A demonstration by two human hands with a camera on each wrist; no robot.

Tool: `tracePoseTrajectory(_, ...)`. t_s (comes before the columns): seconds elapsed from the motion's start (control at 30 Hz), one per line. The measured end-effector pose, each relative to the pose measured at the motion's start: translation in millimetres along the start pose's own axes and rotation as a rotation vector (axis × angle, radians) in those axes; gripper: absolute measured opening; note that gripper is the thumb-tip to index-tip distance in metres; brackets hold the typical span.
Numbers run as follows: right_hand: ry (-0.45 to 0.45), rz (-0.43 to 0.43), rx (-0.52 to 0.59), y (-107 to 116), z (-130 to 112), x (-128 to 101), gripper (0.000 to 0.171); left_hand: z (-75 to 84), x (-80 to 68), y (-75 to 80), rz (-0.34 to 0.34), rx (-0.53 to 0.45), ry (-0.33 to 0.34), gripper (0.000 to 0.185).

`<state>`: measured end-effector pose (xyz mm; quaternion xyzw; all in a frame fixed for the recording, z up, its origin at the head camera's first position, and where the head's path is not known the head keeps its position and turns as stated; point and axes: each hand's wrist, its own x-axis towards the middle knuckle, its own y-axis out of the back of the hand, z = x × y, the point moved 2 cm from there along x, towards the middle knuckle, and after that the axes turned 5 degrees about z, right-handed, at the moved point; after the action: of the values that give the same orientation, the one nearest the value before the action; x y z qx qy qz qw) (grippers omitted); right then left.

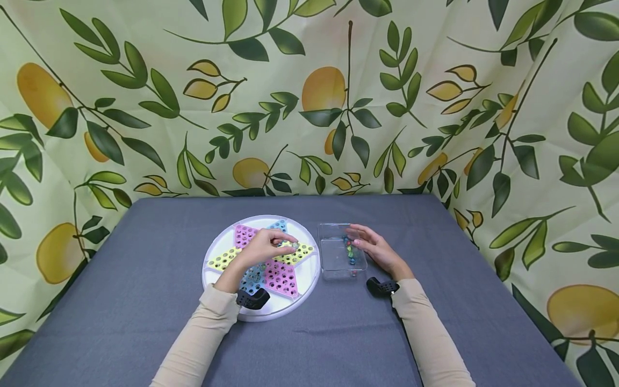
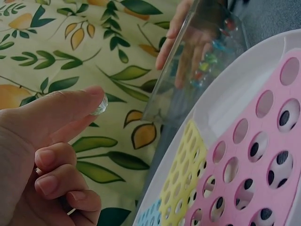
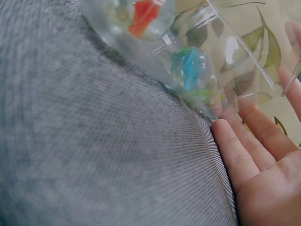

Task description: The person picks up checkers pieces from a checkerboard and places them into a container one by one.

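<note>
- Covering the whole work surface, a grey cloth table [image 1: 145,279] sits before a backdrop [image 1: 309,80] printed with leaves and lemons; both forearms in beige sleeves reach in from the near edge
- round white board [image 1: 213,279] lies on the cloth left of centre; its star of pink, yellow and blue perforated panels shows in the head view; some holes in the pink panel [image 2: 263,155] show dark marbles sitting in them
- clear plastic box [image 1: 333,252] stands on the cloth just right of the board, apart from it; coloured marbles lie along its right side; the right wrist view shows a blue-green marble [image 3: 190,68] and a red one [image 3: 141,16] through the wall
- left hand [image 1: 263,248] hovers over the middle of the board; thumb and forefinger pinch a clear marble [image 2: 99,106]; the other fingers [image 2: 51,172] are curled into the palm
- right hand [image 1: 374,248] rests at the right side of the box; fingers straight and close together, lying against the wall; palm [image 3: 273,188] on the cloth, holding nothing
- black wrist mounts sit on both wrists; the left one [image 1: 252,298] overlaps the near rim of the board
</note>
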<state>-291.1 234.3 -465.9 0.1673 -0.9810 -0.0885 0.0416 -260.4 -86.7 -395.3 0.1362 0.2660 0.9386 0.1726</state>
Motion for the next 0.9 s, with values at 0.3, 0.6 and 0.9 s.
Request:
tracePoseTrajectory(0.3,0.005,-0.001,0.003,1,0,1,0.055,5.4,5.4,-9.9,-0.003,-0.028,-0.026,0.027)
tracePoseTrajectory(0.6,-0.014,0.015,-0.034,3,0,1,0.055,10.3,7.7,-20.7,0.001,-0.048,-0.046,0.027)
tracePoseTrajectory(0.9,-0.009,-0.003,0.001,1,0,0,0.056,11.8,10.0,-33.9,-0.027,-0.040,-0.066,0.025)
